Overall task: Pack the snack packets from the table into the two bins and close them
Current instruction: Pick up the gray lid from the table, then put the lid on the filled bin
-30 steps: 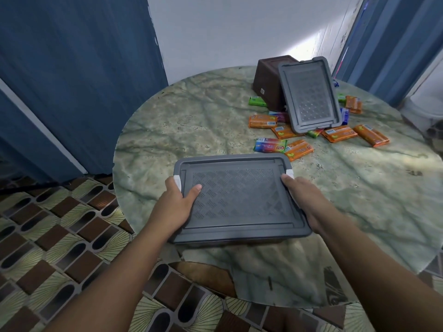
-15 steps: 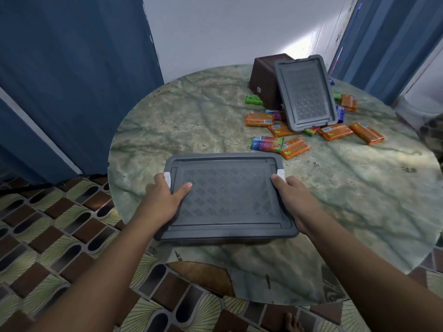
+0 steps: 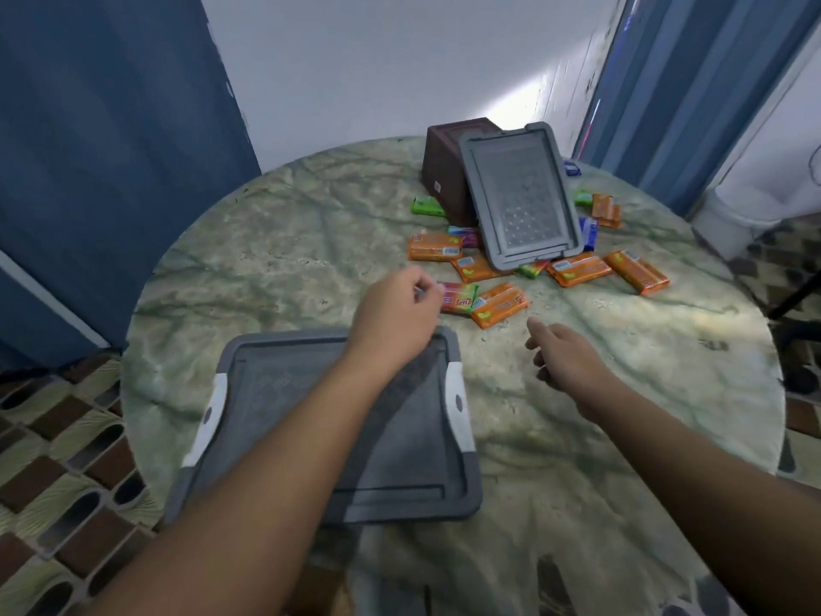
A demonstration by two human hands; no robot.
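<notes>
Under the left forearm, a closed grey bin (image 3: 337, 442) is seen flat on the round marbled table (image 3: 275, 260), its lid fastened by 2 white latches, 1 on each side. The left hand (image 3: 395, 315) is stretched past the bin's far edge, fingers curled at the end of a multicoloured packet (image 3: 457, 297); whether that packet is actually pinched cannot be told, the knuckles being in the way. Just right of it, 2 orange packets (image 3: 500, 304) are lying partly stacked. The right hand (image 3: 564, 353) is held low over bare table beside the bin, fingers loosely bent, nothing in it. Beyond both hands, a brown bin (image 3: 448, 171) is tipped on its side, with a grey lid (image 3: 520, 202) leaned against it. More orange packets (image 3: 577, 269) are scattered round that lid, several partly covered by it, along with a green packet (image 3: 426, 206) to the left of the brown bin.
</notes>
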